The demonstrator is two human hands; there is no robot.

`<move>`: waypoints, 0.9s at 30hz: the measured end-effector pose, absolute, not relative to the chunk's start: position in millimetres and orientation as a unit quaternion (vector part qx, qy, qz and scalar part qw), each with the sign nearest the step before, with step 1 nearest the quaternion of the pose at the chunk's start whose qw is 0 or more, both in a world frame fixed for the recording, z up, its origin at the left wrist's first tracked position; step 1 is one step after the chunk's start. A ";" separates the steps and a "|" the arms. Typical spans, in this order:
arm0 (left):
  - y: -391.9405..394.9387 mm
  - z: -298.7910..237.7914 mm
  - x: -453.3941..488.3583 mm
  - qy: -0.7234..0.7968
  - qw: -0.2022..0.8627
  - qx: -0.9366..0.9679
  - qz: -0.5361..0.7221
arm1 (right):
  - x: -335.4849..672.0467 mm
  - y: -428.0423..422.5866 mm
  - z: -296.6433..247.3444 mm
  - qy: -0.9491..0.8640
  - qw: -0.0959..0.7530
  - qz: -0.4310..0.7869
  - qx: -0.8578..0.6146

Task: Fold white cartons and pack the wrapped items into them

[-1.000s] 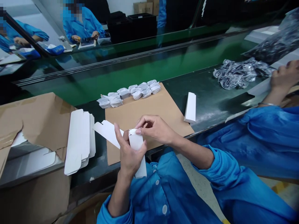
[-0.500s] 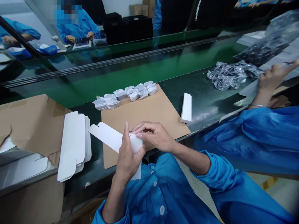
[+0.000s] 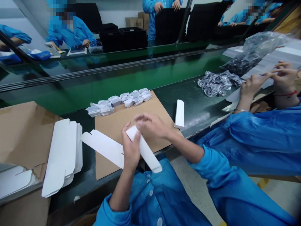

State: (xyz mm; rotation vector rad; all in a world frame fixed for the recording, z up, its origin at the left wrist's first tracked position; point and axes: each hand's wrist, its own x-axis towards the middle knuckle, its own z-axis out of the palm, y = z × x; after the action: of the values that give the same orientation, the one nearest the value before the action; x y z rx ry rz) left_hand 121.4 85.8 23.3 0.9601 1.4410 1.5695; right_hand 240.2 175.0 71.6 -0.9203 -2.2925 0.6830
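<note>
We hold white box [image 3: 149, 153] in left hand [image 3: 131, 150], thumb and fingers clamped round its upper part; box tilted, lower end toward our blue coat [image 3: 138, 191]. Right hand [image 3: 150, 125] at box's upper end, fingers half curled, motion-blurred; can't tell if they pinch or touch it. Flat carton [image 3: 103, 146] beside left hand, partly on cardboard sheet [image 3: 155, 108]. We see wrapped packs [image 3: 115, 100] along sheet's far edge, second white box [image 3: 179, 114] at right edge, carton stack [image 3: 62, 157] left.

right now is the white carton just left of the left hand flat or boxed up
Flat: the white carton shows one broad face with no raised walls.
</note>
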 end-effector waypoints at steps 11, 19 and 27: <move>109.2 7.7 91.2 0.604 0.281 0.426 0.612 | 215.9 293.9 43.9 -0.912 0.105 -0.079 -0.389; 88.6 24.8 71.6 0.429 0.130 0.884 0.129 | 249.5 255.9 39.1 -0.928 0.040 -0.037 -0.367; 102.0 27.8 78.6 0.463 0.118 0.869 0.128 | 226.6 278.3 60.2 -0.920 -0.027 0.023 -0.390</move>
State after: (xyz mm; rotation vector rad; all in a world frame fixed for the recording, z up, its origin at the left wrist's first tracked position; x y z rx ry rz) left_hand 78.6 102.0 27.8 2.5429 1.3532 0.3759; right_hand 226.6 278.3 60.2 -1.2486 -2.9414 0.0739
